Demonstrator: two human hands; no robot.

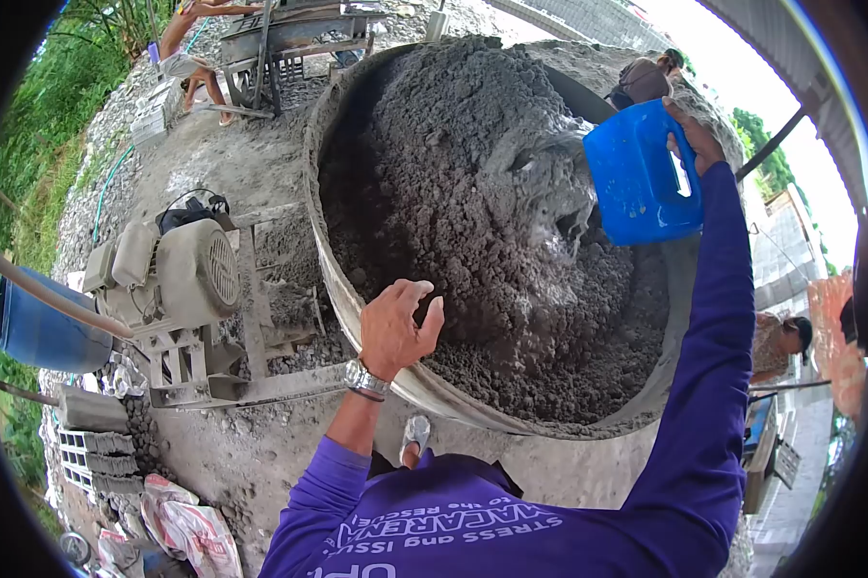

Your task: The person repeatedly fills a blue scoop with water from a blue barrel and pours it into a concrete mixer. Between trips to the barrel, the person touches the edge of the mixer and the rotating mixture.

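We hold a blue plastic jug [634,183], scuffed, loop-handled, tilted over the mix | we see grey mix [511,328] heaped and lumpy, crumbly on the near side, glossy wet beside the jug | our mix lies in a wide round pan [331,265], its rim crusted grey

Outdoors on my feed, bright daylight, sky [732,65] blown out white. I see dusty grey ground [212,448], loose gravel [79,236] at left, green vegetation [29,135] beyond. Grey wall [602,27] up top; corrugated roof [790,48] upper right, dark pole [773,144] beneath; rusty sheet [829,308] far right.
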